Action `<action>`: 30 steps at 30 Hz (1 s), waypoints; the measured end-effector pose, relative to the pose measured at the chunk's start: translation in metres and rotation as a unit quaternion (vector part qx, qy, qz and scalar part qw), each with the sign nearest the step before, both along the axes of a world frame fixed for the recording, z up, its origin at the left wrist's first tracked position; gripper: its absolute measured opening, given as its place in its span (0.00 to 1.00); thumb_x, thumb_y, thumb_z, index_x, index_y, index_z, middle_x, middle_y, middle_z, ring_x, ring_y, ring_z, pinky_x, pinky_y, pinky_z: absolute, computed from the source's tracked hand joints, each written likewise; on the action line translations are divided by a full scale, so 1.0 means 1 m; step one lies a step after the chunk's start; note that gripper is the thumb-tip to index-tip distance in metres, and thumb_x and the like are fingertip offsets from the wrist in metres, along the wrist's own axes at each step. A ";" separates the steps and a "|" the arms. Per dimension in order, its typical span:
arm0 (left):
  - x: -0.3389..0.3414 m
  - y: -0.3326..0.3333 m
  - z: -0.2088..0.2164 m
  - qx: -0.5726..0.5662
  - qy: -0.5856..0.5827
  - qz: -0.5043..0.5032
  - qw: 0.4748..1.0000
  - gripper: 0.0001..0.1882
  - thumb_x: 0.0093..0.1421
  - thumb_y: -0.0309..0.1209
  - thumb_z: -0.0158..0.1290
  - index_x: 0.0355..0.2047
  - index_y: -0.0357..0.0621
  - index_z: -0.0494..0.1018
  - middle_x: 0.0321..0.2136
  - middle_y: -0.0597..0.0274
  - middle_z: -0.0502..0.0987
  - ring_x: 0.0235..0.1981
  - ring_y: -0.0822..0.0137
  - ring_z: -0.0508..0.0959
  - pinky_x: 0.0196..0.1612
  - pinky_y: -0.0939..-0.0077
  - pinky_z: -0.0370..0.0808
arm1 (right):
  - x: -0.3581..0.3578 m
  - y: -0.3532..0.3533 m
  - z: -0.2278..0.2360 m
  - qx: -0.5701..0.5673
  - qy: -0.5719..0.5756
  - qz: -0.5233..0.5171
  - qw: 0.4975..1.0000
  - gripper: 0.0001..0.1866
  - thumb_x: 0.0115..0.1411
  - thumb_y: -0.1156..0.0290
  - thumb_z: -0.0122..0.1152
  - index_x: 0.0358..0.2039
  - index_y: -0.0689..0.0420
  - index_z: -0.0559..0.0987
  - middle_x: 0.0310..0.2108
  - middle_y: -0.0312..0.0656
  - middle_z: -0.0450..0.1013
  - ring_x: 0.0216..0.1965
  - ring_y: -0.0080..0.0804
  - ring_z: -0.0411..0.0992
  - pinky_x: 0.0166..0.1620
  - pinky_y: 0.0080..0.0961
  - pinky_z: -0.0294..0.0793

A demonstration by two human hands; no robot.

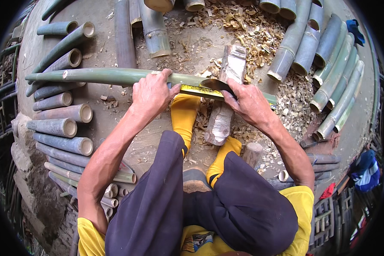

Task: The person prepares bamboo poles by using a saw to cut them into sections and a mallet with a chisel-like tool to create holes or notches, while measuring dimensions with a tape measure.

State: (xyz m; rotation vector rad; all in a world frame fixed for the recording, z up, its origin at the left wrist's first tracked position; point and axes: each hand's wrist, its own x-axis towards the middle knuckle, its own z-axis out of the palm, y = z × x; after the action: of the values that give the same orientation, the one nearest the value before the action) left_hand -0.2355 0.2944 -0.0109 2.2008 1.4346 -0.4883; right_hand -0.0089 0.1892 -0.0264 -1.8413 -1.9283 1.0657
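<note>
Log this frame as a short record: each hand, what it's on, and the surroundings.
Left hand: fingers closed over a green bamboo pole
Right hand: at a dark curved piece; exact grip unclear
Along pole: yellow strip
Pole position: crosses above a wooden block; contact unclear
Ground: pale shavings
Both sides: cut bamboo pieces
</note>
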 end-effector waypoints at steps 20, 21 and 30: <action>0.000 0.003 -0.002 -0.008 -0.006 -0.003 1.000 0.24 0.55 0.47 0.54 0.47 0.48 0.71 0.31 0.45 0.78 0.35 0.46 0.78 0.36 0.53 0.74 | 0.021 0.044 -0.004 -0.071 -0.163 0.041 0.983 0.11 0.63 0.65 0.47 0.33 0.62 0.69 0.17 0.49 0.69 0.17 0.41 0.70 0.23 0.39 0.71; -0.001 0.006 -0.002 -0.010 -0.002 -0.006 1.000 0.23 0.55 0.47 0.54 0.46 0.48 0.72 0.30 0.45 0.78 0.35 0.46 0.78 0.36 0.53 0.74 | 0.029 0.053 0.001 -0.076 -0.208 -0.011 0.975 0.11 0.64 0.67 0.45 0.31 0.62 0.69 0.17 0.44 0.68 0.18 0.31 0.69 0.22 0.36 0.69; -0.012 -0.022 -0.010 -0.044 -0.233 -0.062 0.969 0.15 0.55 0.39 0.54 0.34 0.40 0.67 0.21 0.50 0.73 0.22 0.49 0.74 0.27 0.60 0.70 | 0.117 -0.157 -0.007 0.197 -0.301 -0.543 0.759 0.26 0.59 0.75 0.45 0.59 0.66 0.60 0.53 0.57 0.66 0.54 0.47 0.65 0.58 0.36 0.59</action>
State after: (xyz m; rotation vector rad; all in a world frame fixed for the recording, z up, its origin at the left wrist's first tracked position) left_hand -0.2471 0.2725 -0.0206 2.1534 1.0118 -0.0582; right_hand 0.1081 0.0322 -0.0331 -2.5569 -0.7530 -0.3202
